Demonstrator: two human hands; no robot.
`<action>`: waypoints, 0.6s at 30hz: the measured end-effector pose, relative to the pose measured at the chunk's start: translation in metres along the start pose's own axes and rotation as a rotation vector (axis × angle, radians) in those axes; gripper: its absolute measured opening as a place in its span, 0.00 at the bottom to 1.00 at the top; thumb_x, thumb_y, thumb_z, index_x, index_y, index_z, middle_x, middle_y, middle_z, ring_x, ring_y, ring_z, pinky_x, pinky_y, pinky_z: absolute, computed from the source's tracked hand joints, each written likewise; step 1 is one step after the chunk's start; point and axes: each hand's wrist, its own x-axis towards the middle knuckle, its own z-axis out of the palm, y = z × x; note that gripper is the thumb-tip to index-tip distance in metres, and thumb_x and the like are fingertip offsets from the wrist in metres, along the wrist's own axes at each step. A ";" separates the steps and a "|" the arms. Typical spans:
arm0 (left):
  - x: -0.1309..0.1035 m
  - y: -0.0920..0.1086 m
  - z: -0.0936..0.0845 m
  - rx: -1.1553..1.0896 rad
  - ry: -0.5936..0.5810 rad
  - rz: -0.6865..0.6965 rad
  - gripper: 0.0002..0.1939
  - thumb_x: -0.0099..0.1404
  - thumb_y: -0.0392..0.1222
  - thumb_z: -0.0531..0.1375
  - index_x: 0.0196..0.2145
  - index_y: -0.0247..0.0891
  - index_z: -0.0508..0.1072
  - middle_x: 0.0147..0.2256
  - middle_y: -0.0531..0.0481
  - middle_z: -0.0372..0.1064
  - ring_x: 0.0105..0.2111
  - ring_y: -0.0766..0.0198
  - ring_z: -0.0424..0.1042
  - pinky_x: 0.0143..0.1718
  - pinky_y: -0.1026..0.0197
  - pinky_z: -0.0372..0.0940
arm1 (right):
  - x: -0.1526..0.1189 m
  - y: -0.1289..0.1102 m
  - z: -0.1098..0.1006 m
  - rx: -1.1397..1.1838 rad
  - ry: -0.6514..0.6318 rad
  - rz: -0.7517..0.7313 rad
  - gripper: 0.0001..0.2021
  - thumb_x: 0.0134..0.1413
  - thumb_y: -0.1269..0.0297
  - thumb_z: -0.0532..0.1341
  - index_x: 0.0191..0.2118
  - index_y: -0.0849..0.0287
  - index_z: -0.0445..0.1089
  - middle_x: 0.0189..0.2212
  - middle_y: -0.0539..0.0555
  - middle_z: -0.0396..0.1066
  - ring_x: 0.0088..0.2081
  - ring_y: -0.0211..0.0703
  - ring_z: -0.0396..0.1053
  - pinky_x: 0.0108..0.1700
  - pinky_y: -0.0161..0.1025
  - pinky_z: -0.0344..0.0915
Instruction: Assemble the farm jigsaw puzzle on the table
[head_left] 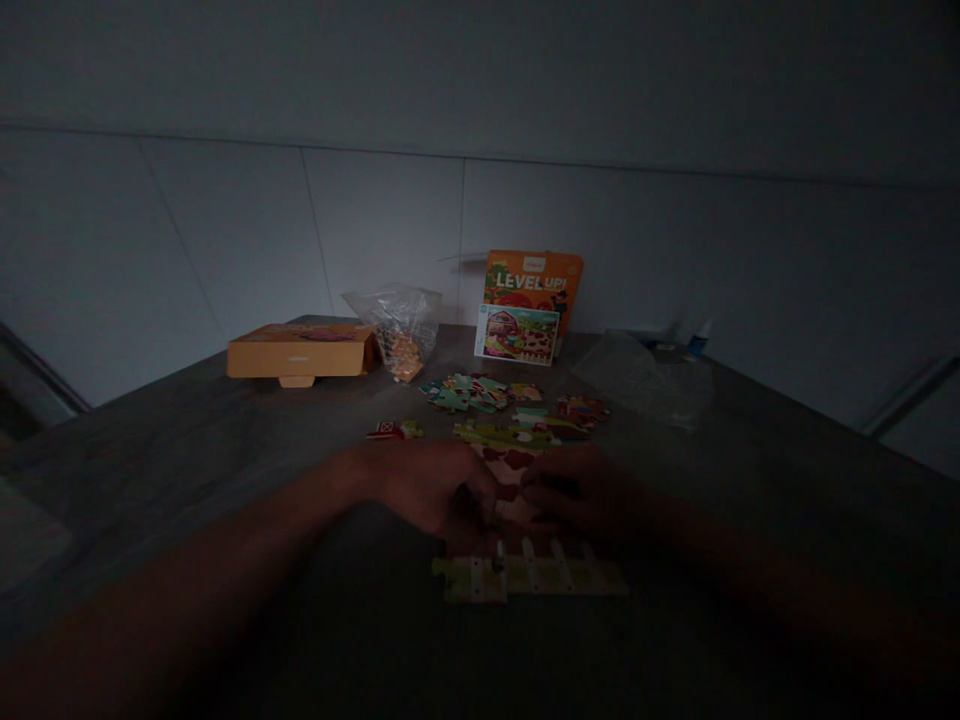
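A partly joined puzzle lies on the dark table, with a white fence strip (pixel 529 578) along its near edge and a green strip (pixel 502 436) at its far side. Over its left part rests my left hand (pixel 435 485), fingers curled down onto the pieces. My right hand (pixel 581 490) bends over the right part, fingertips close to those of the left. Between them shows a pink and brown patch (pixel 510 480). Dim light and the fingers hide whatever either hand grips. Loose pieces (pixel 469 392) are heaped beyond the puzzle, and a red barn piece (pixel 385 430) lies left.
An orange box (pixel 300 355) lies at the back left beside a clear bag of pieces (pixel 405 335). The orange LEVEL UP box (pixel 532 275) stands at the back, a picture card (pixel 517 335) leaning on it. Clear plastic (pixel 652 380) lies right, near a small blue-and-white item (pixel 699 340).
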 end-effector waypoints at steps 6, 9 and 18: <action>-0.001 0.006 -0.003 0.117 0.056 -0.019 0.07 0.58 0.38 0.67 0.36 0.37 0.76 0.29 0.54 0.73 0.26 0.69 0.69 0.24 0.70 0.57 | 0.000 0.001 0.001 0.011 0.004 0.006 0.13 0.63 0.60 0.55 0.34 0.60 0.73 0.26 0.51 0.72 0.26 0.35 0.65 0.29 0.32 0.58; -0.001 0.013 -0.003 0.113 0.049 -0.032 0.12 0.54 0.40 0.70 0.36 0.38 0.75 0.29 0.55 0.72 0.26 0.69 0.69 0.23 0.69 0.56 | 0.000 0.001 0.001 0.011 0.004 0.003 0.13 0.64 0.60 0.55 0.34 0.60 0.73 0.27 0.51 0.73 0.27 0.35 0.66 0.29 0.32 0.58; 0.001 0.016 0.003 0.151 -0.018 0.045 0.21 0.50 0.43 0.71 0.42 0.40 0.75 0.33 0.54 0.75 0.26 0.67 0.70 0.25 0.66 0.59 | 0.002 -0.002 -0.003 -0.017 -0.025 0.020 0.13 0.63 0.61 0.55 0.33 0.60 0.73 0.28 0.52 0.74 0.27 0.36 0.68 0.31 0.32 0.60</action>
